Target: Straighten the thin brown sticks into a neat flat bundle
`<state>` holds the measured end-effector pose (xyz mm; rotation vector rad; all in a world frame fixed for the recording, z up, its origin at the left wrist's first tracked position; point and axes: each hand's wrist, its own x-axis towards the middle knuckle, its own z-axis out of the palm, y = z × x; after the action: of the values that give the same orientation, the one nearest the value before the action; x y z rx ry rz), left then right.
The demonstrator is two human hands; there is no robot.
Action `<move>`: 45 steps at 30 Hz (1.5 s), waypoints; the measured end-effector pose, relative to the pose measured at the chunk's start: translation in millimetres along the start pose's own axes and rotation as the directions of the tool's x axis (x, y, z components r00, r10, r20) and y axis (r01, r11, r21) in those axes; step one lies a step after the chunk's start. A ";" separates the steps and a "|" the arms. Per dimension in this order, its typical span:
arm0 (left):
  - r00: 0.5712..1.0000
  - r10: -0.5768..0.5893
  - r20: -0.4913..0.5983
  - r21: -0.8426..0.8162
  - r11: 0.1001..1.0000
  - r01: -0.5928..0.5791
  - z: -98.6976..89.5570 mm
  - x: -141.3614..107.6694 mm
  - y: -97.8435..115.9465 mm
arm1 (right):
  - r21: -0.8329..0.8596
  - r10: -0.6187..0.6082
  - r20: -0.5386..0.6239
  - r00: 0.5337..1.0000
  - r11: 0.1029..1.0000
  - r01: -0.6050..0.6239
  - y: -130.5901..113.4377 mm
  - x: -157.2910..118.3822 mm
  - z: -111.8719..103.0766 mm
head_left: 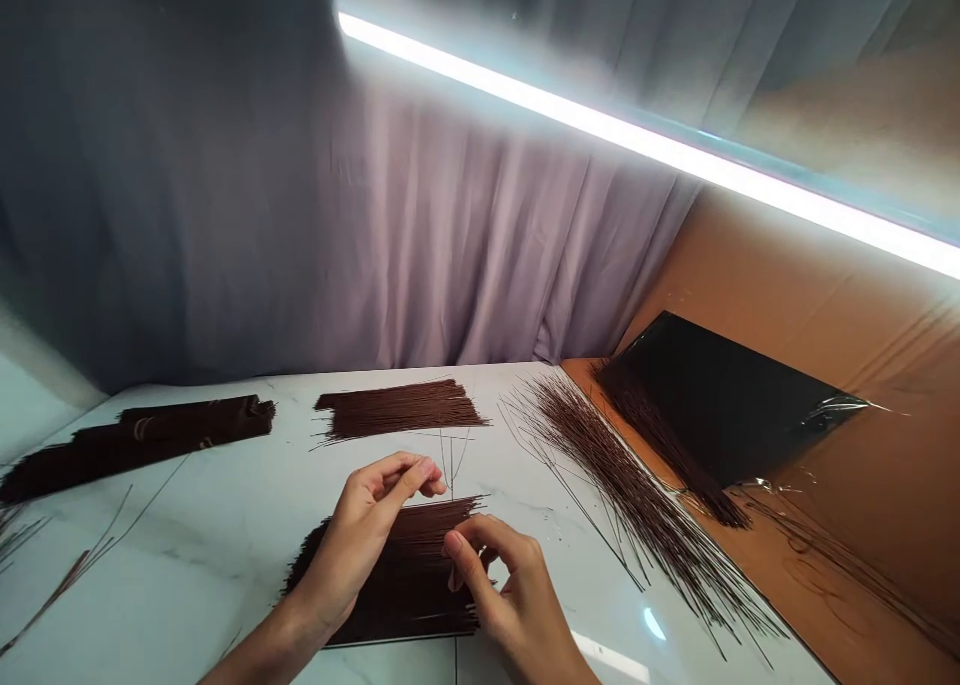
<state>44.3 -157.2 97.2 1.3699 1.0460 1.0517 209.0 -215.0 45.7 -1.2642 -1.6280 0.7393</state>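
- Fingertips of the left hand [367, 530] pinched shut on a few thin dark brown sticks [452, 465], which stand upright above the table; how many, cannot tell.
- Right hand [510, 590] just beside it, thumb and forefinger closed near the lower ends of those same sticks; whether it truly grips them is unclear.
- Directly beneath both hands: flat dark brown pile of aligned sticks [397, 575], lying on the white marble-patterned tabletop [225, 535].
- Judgement: keep the pinch light and near the ends, since sticks this thin would likely snap or splay; square them before laying them down.
- Farther back, a second neat brown stick bundle [401, 408]; to the left, a long dark brown bundle [135, 440].
- To the right, a loose fanned heap of brown sticks [637, 495], running onto the orange-brown cardboard sheet [825, 525].
- Black glossy plastic sheet [735, 395] lies on that cardboard.
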 end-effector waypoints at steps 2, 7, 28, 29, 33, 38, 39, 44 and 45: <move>0.997 0.037 -0.062 0.026 0.999 -0.036 -2.8 4.2 -4.9 | -0.020 -0.023 0.009 1.000 1.000 0.024 1.3 0.9 -2.7; 0.994 0.051 -0.099 -0.002 0.999 -0.051 -7.0 8.9 -10.7 | -0.091 -0.108 0.037 0.994 0.990 0.111 6.7 -0.6 -0.6; 0.995 -0.025 -0.100 -0.052 0.998 0.019 -11.5 6.2 -17.3 | -0.265 -0.167 0.106 0.980 0.945 0.189 0.3 6.6 -16.5; 0.998 -0.034 -0.048 -0.006 0.999 0.033 -13.2 9.2 -21.8 | -0.310 -0.146 0.128 0.981 0.934 0.179 3.4 8.9 -23.2; 0.985 0.169 -0.020 0.443 0.885 -0.143 -31.9 40.6 -46.9 | -0.625 -0.056 0.079 0.995 0.775 0.093 24.5 22.0 -70.9; 0.946 0.320 0.048 0.637 0.720 -0.276 -68.6 103.8 -64.4 | -0.912 -0.048 -0.019 0.999 0.409 0.003 61.9 31.3 -134.6; 0.940 0.330 0.089 0.658 0.689 -0.304 -74.1 114.4 -64.0 | -0.933 -0.034 -0.021 0.999 0.360 -0.008 68.6 31.6 -141.0; 0.914 0.342 0.217 0.722 0.575 -0.386 -81.7 142.3 -58.0 | -0.960 -0.061 -0.126 0.990 0.258 -0.106 82.0 31.5 -135.3; 0.912 0.340 0.230 0.729 0.560 -0.393 -80.1 141.8 -57.2 | -0.956 -0.087 -0.121 0.989 0.280 -0.092 80.1 31.5 -128.4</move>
<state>-3.5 1.5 49.4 2.4002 1.2540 0.8532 356.9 -171.0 37.0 -2.0830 -1.9784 -0.5744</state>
